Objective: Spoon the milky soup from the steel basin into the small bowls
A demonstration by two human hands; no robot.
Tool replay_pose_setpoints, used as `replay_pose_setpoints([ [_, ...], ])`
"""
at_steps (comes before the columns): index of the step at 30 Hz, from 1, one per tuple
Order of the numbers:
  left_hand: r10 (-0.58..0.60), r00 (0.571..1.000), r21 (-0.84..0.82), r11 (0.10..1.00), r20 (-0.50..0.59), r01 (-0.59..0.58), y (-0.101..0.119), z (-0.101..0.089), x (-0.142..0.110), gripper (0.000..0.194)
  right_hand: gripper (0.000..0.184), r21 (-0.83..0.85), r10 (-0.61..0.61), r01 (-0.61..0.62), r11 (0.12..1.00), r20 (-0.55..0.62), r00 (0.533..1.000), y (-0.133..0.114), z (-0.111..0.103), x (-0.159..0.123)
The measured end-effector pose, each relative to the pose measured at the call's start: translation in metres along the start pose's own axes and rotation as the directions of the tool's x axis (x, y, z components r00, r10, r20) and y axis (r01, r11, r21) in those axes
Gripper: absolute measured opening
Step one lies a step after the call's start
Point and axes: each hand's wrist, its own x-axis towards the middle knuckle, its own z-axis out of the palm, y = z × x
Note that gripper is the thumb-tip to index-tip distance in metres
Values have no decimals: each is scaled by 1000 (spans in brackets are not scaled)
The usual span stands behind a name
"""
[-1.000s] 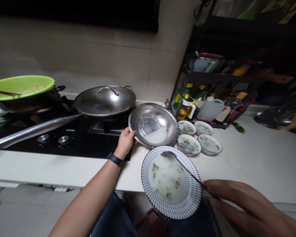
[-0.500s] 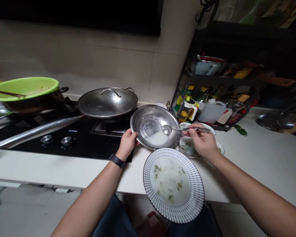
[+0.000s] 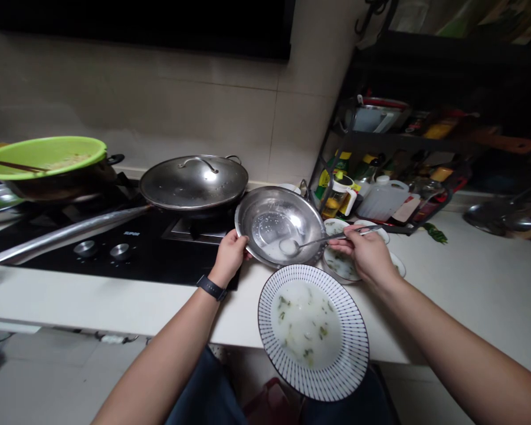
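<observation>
Right hand [image 3: 366,255] is closed in a pinch, the handle of a spoon [image 3: 318,241] being held between thumb and fingers. Left hand [image 3: 230,257] is clamped on the near rim of a steel basin [image 3: 269,203], with the fingers wrapped around the edge and a black watch [image 3: 211,288] worn on the wrist. The basin is tilted, so a thin white liquid [image 3: 268,249] is pooled at its low side, near the left hand, and the spoon's bowl is held at that pool.

With so shallow a pool, the tilt is best kept steady by the left hand, while the bowl is laid low against the steel so that the liquid is gathered without splashing. A light pinch gives better control of the angle.

A striped plate [image 3: 265,330] of pale soup lies just in front of the basin, overhanging the counter's edge. Small bowls [image 3: 338,265] stand just beside the basin, partly behind the right hand.
</observation>
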Motion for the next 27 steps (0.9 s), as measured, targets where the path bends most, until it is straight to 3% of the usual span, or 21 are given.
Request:
replay_pose_setpoints([
  [6, 13, 1000, 1, 1000, -9, -13, 1, 1, -1, 10, 17, 48, 36, -36, 998, 0, 999, -26, -8, -20],
  [14, 23, 1000, 4, 1000, -3, -23, 2, 1, -1, 10, 33, -51, -14, 19, 999, 99, 995, -44, -42, -48],
  [18, 23, 1000, 0, 1000, 4, -23, 2, 1, -1, 10, 38, -195, -67, 103, 975, 181, 981, -39, -57, -67],
  [20, 25, 1000, -2, 1000, 4, -25, 3, 2, -2, 10, 32, -299, -177, 247, 922, 244, 953, -38, -64, -78],
  [22, 25, 1000, -2, 1000, 4, -25, 3, 2, -2, 10, 21, -378, -377, 498, 781, 351, 857, -40, -74, -91],
  [24, 25, 1000, -2, 1000, 4, -25, 2, 1, -1, 10, 11, -381, -516, 730, 567, 527, 675, -45, -84, -103],
  [26, 23, 1000, -1, 1000, -1, -23, 1, 1, -1, 10, 29, -304, -492, 864, 401, 725, 483, -51, -93, -116],
  [27, 22, 1000, 0, 1000, -5, -22, 1, 0, -1, 11, 37, -270, -449, 898, 347, 793, 412, -54, -96, -122],
])
